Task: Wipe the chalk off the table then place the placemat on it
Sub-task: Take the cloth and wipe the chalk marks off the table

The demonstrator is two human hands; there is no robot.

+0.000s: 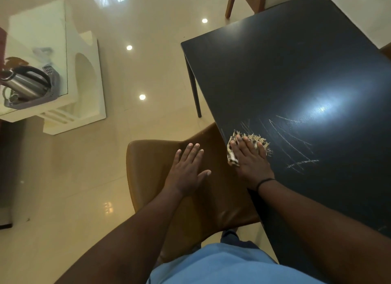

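While your right hand (250,161) presses the cloth (233,154) flat-fingered at the table's (296,72) near left edge, chalk (296,144) sits just right of it; your left hand (188,167) rests spread, holding nothing, on the chair (152,157).

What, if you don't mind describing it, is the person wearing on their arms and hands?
Both forearms are bare, with no sleeves in view and no gloves. The left hand wears nothing. The right hand has a thin black band round its wrist. No rings or watch are visible.

cloth (251,145) on table (296,72), chair (152,157) left
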